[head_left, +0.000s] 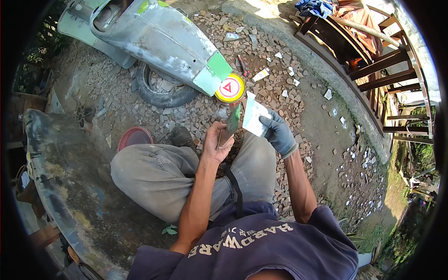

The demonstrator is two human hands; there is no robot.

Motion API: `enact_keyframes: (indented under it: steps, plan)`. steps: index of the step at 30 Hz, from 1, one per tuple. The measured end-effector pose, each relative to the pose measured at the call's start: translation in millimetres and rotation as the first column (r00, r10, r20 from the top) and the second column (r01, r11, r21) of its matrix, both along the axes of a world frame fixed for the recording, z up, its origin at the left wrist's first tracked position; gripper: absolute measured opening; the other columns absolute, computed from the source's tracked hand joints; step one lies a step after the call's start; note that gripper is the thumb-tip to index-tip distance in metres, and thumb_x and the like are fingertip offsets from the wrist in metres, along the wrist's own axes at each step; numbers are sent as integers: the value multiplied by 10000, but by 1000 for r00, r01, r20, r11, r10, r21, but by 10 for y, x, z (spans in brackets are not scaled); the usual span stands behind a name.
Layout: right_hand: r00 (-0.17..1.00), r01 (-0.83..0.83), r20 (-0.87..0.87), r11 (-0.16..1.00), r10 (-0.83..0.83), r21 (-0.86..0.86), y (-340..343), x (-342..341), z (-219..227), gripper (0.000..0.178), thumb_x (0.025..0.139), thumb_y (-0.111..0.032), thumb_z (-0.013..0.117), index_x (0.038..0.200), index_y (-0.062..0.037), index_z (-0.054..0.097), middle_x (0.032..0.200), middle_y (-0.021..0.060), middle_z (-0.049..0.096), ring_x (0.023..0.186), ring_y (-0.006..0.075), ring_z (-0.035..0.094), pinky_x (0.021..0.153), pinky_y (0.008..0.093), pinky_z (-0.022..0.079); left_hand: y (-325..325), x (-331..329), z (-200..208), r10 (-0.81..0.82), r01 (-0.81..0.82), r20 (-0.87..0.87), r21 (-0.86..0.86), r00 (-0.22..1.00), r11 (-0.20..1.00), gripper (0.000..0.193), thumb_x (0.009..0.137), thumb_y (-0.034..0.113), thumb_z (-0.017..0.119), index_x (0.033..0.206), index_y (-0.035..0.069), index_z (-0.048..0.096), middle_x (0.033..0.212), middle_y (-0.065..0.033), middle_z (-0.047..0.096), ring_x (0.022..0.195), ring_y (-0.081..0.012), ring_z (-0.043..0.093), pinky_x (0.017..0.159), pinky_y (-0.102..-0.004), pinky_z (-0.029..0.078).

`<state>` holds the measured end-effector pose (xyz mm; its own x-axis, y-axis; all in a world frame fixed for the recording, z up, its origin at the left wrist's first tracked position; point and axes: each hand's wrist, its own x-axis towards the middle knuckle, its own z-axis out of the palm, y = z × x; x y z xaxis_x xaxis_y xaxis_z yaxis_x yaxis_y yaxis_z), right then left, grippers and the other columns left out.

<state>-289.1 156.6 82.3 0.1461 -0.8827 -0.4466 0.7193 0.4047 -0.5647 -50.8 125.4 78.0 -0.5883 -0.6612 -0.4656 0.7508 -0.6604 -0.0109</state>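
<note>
Low over a person's lap, watched by me from afar through the head camera, the bare left hand (218, 142) pinches a thin grey plate (228, 129) smeared with green near its tip. Just beside it, the right hand (281, 134), in a grey glove, grips a pale, angular sheet (255, 119) between thumb and fingers; I cannot tell whether plate and sheet touch. Beyond them I see a round tin (230, 87) with a yellow rim, at the end of a grey shell (163, 44) patched in light green. A worn tyre (173, 100) lies partly hidden by the shell, while a red-and-black tool (243, 65) and a pale tube (260, 74) rest on broken stones (275, 93) past the tin. Near the bent left knee (126, 163) sits a reddish bowl (122, 138), with a dark, paint-stained board (70, 177) farther left. Well off to my right stands a slatted wooden frame (382, 63), blue cloth (313, 8) at its upper end.
</note>
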Motion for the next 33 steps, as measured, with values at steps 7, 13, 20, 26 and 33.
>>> enact_keyframes:
  steps: [7,13,20,26,33]
  plan:
    - [998,40,-36,997,-43,-66,-6,257,64,310,1010,-78,706,1304,-1,645,1203,74,752,1058,155,735,944,313,595,44,-7,-51,35,-28,184,-40,982,999,207,1013,136,566,855,7,602,608,-49,550,376,-111,383,369,-255,337]
    - [997,-75,-28,989,72,-129,199,153,371,344,1011,-87,704,1332,1,615,1216,79,748,1077,138,725,941,304,588,27,-10,-7,44,-28,372,-47,927,998,192,998,156,585,874,12,613,664,-47,609,377,-118,420,372,-248,361]
    - [941,130,-314,992,-125,-6,364,52,723,265,1002,-145,716,1237,-34,664,1049,24,746,856,83,692,760,240,548,123,-11,8,369,-86,664,-418,650,904,185,1050,181,603,1165,60,522,1119,-96,666,862,-136,680,665,-283,603]
    - [804,275,-539,961,-250,-36,306,390,645,250,1018,-151,691,1193,27,673,957,9,737,760,74,650,683,252,535,267,-70,363,400,314,848,-507,348,802,413,1115,336,549,1390,67,399,1288,-119,583,1081,-216,676,736,-334,672]
    - [830,229,-537,970,-151,81,150,499,375,197,1011,-139,699,1147,2,685,886,-4,723,657,43,610,560,199,463,312,1,334,496,504,833,-546,243,669,468,1123,305,529,1498,42,435,1349,-137,595,1083,-211,674,779,-359,683]
